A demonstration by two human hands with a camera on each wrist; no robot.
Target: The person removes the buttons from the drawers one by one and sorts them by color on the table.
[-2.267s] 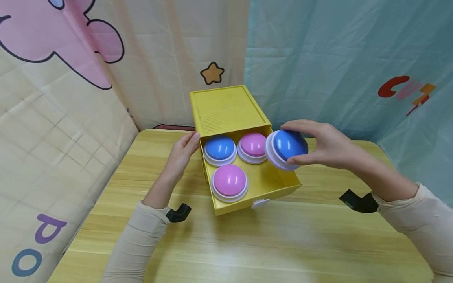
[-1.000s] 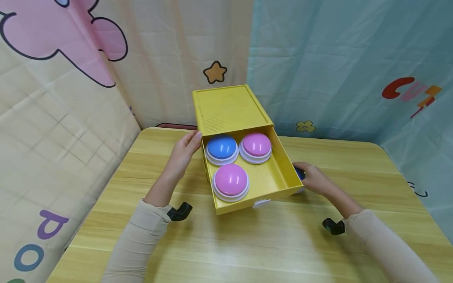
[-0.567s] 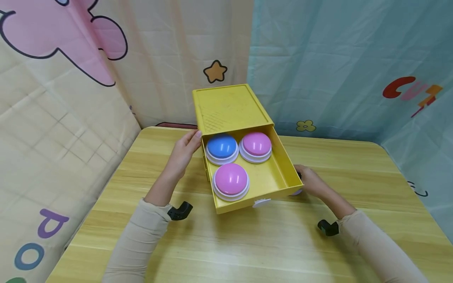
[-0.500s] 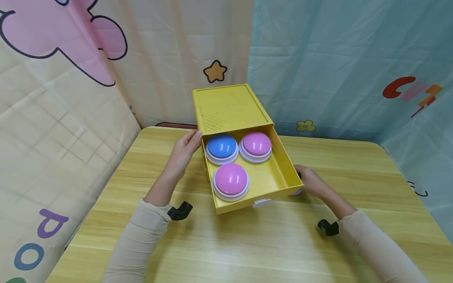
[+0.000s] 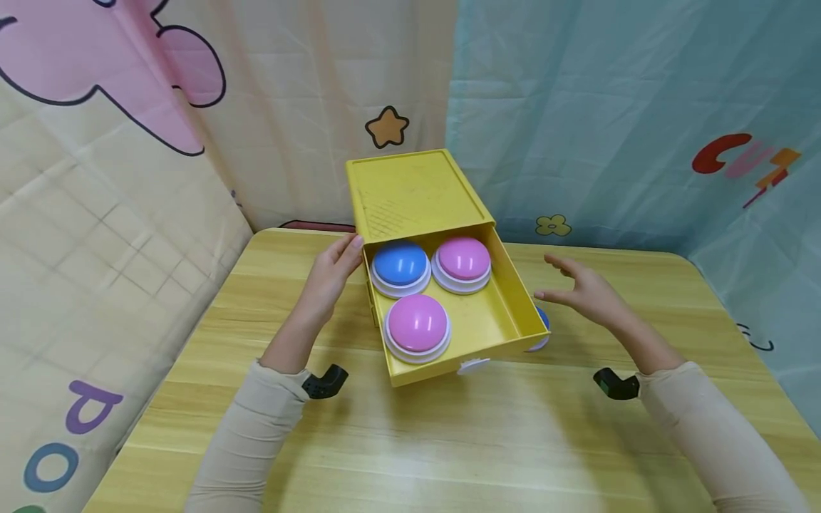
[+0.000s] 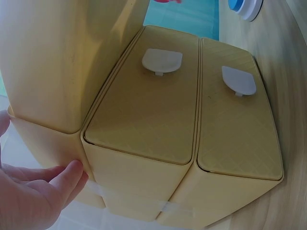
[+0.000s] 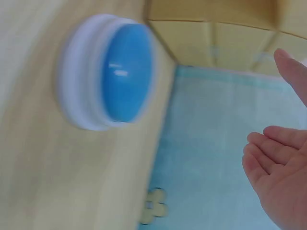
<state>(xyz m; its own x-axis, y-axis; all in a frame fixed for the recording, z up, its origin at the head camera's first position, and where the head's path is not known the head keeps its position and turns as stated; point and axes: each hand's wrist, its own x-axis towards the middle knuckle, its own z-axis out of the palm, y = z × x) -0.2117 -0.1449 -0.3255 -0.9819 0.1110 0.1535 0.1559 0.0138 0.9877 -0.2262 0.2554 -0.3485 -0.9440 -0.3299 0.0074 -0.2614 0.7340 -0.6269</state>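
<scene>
A yellow drawer cabinet (image 5: 417, 196) stands with its top drawer (image 5: 487, 313) pulled out. My left hand (image 5: 323, 285) touches the cabinet's left side with fingers fairly straight, as the left wrist view also shows. Inside the drawer sit one blue dome button (image 5: 400, 263) and two pink ones, a rear one (image 5: 463, 258) and a front one (image 5: 418, 324), all on white bases. Another blue dome button (image 7: 127, 72) rests on the table, partly hidden behind the drawer in the head view. Just above it my right hand (image 5: 596, 296) has thumb and fingers spread, holding nothing.
Two closed drawers with white pulls, a middle one (image 6: 144, 105) and a bottom one (image 6: 235, 124), lie below the pulled-out drawer. The wooden table (image 5: 462, 442) extends around the cabinet. Printed curtains (image 5: 577, 128) hang behind and at the sides.
My right hand has carried a blue dome button out of the drawer, down to the table on the right, let it go and risen off it. The left hand stays on the cabinet.
</scene>
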